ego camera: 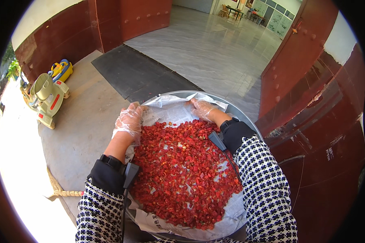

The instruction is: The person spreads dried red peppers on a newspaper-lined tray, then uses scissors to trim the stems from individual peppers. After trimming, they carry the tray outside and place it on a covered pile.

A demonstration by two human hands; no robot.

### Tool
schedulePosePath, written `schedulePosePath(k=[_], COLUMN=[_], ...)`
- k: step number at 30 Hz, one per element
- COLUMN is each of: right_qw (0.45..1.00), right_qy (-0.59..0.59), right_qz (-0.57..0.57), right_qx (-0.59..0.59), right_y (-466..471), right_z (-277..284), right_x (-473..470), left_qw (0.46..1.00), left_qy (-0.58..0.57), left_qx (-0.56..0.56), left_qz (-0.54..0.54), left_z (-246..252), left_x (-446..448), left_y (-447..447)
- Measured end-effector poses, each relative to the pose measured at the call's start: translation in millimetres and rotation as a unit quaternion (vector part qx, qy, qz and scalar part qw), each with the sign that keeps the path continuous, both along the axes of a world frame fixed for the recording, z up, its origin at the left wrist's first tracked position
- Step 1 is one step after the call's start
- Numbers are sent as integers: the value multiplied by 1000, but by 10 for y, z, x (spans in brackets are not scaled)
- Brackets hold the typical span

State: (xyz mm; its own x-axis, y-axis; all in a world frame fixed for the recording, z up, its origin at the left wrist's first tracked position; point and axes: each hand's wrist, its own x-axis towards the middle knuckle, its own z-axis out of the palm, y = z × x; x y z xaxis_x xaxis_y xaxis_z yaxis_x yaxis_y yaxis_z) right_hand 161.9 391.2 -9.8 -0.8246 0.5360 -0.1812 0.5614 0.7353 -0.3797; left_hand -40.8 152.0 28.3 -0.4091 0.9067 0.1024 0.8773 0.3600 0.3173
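Chopped red peppers lie spread over newspaper sheets in a large round metal tray. My left hand, in a clear plastic glove, is at the tray's upper left rim, its fingertips by the newspaper edge. My right hand, gloved the same way, rests at the newspaper near the far rim, beyond the peppers; its fingers are bent and partly hidden. Whether either hand grips the paper or the rim is not plain. Dark devices with cables are strapped at both wrists.
A black ramp or mat leads to a shiny tiled floor between red doors. Child's ride-on toys stand at the left. A straw broom lies on the concrete. A dark red wall is close on the right.
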Motion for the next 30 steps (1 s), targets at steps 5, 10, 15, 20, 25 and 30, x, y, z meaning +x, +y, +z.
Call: schedulePosePath(k=[5, 10, 15, 20, 25, 30], right_qw=[999, 986, 995, 987, 957, 965], right_qy=[-23, 3, 50, 14, -110, -112], right_qz=[35, -131, -88, 4, 265, 208], right_qx=[-18, -105, -12, -160, -38, 113], right_y=[-15, 187, 78, -279, -845, -573], right_z=[152, 403, 467, 740, 406, 180], right_x=[144, 451, 509, 752, 909, 613], left_qw=[1000, 1000, 1000, 999, 989, 961], left_qy=[12, 8, 13, 42, 98, -105], left_qx=[11, 23, 3, -7, 106, 243], left_qz=[4, 2, -12, -25, -31, 74], left_z=[-28, -81, 14, 194, 143, -180], left_x=[-6, -32, -20, 0, -129, -147], left_y=[17, 18, 13, -212, -940, -1557])
